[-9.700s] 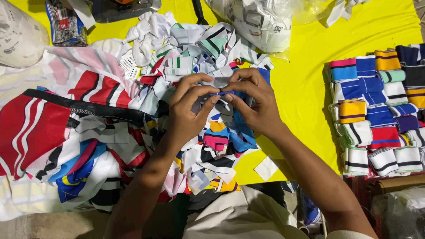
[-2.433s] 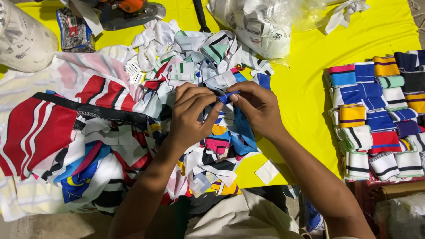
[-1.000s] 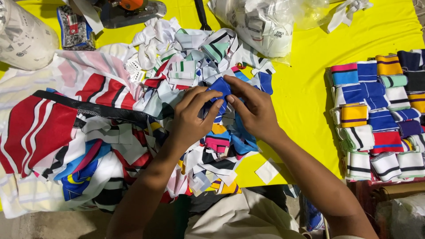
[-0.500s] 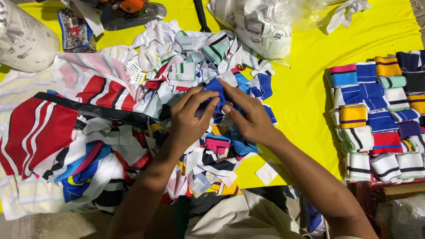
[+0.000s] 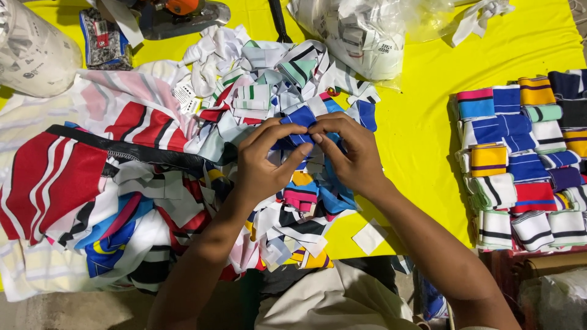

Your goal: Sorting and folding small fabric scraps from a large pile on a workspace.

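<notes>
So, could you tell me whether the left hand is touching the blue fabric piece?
Touching. The head view shows the left hand pinching the blue fabric piece with its fingertips, opposite the right hand.

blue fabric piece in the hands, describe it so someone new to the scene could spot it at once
On the yellow table, find the loose heap of striped fabric scraps at the centre. Above it, the left hand and right hand meet fingertip to fingertip on a blue fabric piece, the only scrap lifted off the heap.
</notes>
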